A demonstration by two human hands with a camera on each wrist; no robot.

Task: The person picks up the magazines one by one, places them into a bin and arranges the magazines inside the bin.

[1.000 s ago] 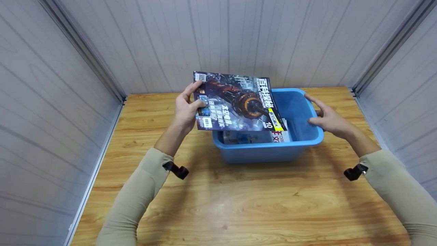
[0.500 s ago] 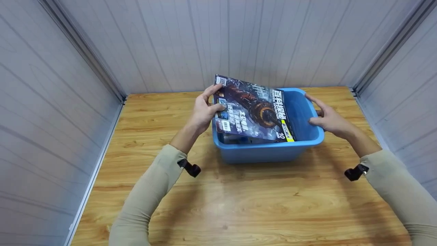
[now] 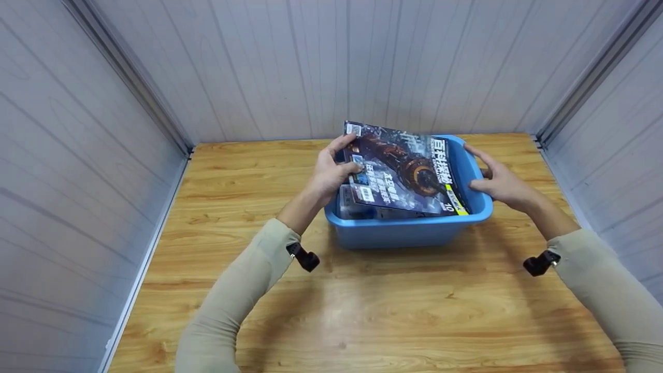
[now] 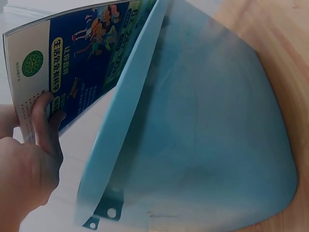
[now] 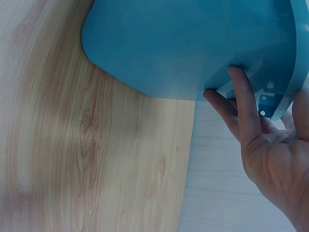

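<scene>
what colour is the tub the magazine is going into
The tub is light blue plastic, clearest in the head view.

Left hand (image 3: 331, 173) lowered magazine (image 3: 404, 171) into tub (image 3: 409, 233)
</scene>
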